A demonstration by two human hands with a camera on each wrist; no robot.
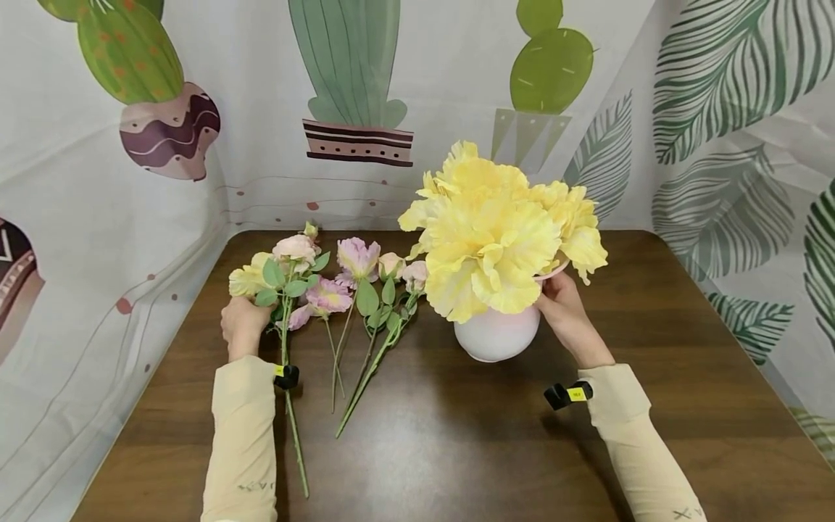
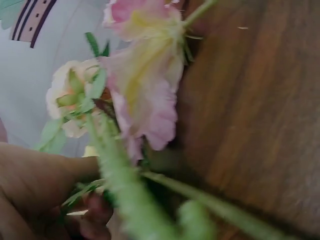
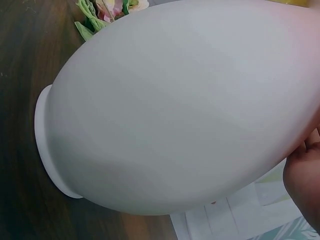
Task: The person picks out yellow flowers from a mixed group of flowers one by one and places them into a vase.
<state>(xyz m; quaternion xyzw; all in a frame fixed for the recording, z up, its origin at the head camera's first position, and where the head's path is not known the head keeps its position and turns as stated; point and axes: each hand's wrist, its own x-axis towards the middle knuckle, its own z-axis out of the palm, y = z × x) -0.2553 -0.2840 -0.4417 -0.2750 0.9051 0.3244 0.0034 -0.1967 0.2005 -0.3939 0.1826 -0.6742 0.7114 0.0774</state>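
Observation:
My left hand (image 1: 243,326) is curled among the artificial flowers at the left of the table, pinching a thin green flower stem (image 2: 82,192) beside a long-stemmed pale pink rose (image 1: 296,250). A yellow flower (image 1: 250,277) shows just beyond its fingers, and a pink-and-yellow flower (image 2: 147,95) hangs close by. My right hand (image 1: 566,313) grips the upper side of a round white vase (image 1: 497,337), its fingers partly hidden behind the rim. Big yellow blooms (image 1: 492,246) fill the mouth of the vase. Its rounded body (image 3: 175,110) takes up most of the right wrist view.
Between the hands, purple flowers (image 1: 357,259) and another stem of pink roses (image 1: 391,319) lie on the brown wooden table (image 1: 443,457). Behind the table hangs a white cloth (image 1: 457,87) printed with cacti and leaves.

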